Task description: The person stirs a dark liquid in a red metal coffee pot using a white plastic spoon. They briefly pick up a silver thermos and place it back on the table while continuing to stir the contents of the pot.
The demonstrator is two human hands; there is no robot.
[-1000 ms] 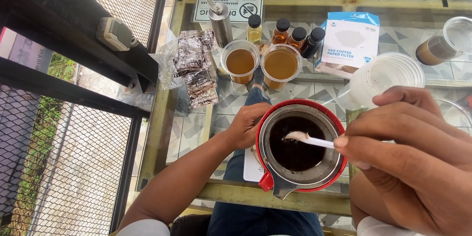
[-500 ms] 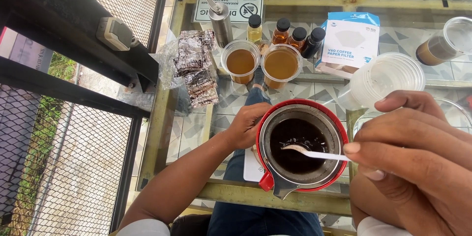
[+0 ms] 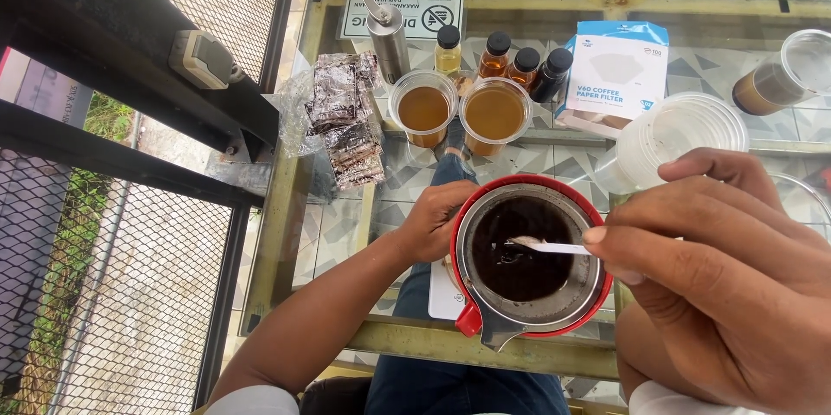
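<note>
A red-rimmed dripper (image 3: pixel 530 328) with a metal filter holds wet dark coffee grounds (image 3: pixel 524 272). It stands on the glass table (image 3: pixel 338 225) close to me. My left hand (image 3: pixel 433 220) grips the dripper's left side. My right hand (image 3: pixel 727 276) pinches a small white spoon (image 3: pixel 550 247), whose tip rests in the grounds near the middle.
Two plastic cups of brown drink (image 3: pixel 423 109) (image 3: pixel 494 114) stand beyond the dripper, with several small bottles (image 3: pixel 511 58), a metal hand grinder (image 3: pixel 387 34), foil sachets (image 3: pixel 342 116), a box of paper filters (image 3: pixel 616 69), stacked clear cups (image 3: pixel 675 134) and a lidded jar (image 3: pixel 779 77). A fence lies to the left.
The spoon has moved about inside the grounds, from upper middle to lower middle and back towards the centre. My left hand has kept its hold on the dripper.
</note>
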